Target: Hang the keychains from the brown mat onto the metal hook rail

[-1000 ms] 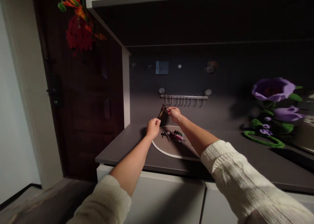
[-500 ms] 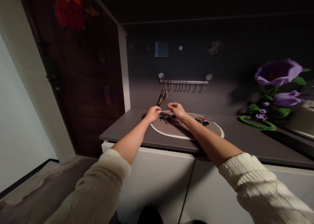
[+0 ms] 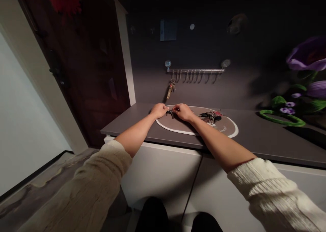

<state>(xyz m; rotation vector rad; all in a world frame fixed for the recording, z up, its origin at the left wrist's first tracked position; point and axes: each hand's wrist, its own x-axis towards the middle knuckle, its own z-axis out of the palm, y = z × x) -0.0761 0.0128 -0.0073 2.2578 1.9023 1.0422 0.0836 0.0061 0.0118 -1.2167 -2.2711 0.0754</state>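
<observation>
On the brown oval mat (image 3: 175, 125) with a white rim, a small bunch of keys (image 3: 169, 112) shows between my two hands. My left hand (image 3: 159, 110) comes in from the left, its thumb and fingertips closed at the keys. From the other side, my right hand (image 3: 183, 112) pinches at the same keys, palm turned down. Its fingers partly cover them, so the exact grip is hidden. Further right on the mat lies another bunch of keys (image 3: 211, 116) with dark fobs and a red piece.
A hook rail (image 3: 196, 71) is fixed to the wall by suction cups, and a keychain (image 3: 170, 89) hangs from its left end. Purple artificial flowers (image 3: 289, 108) stand on the right of the dark countertop (image 3: 132, 123). A dark door (image 3: 94, 76) is at left.
Both hands have come down to the mat, onto the keys there. The view has tilted downward, so the rail and wall sit higher in the picture.
</observation>
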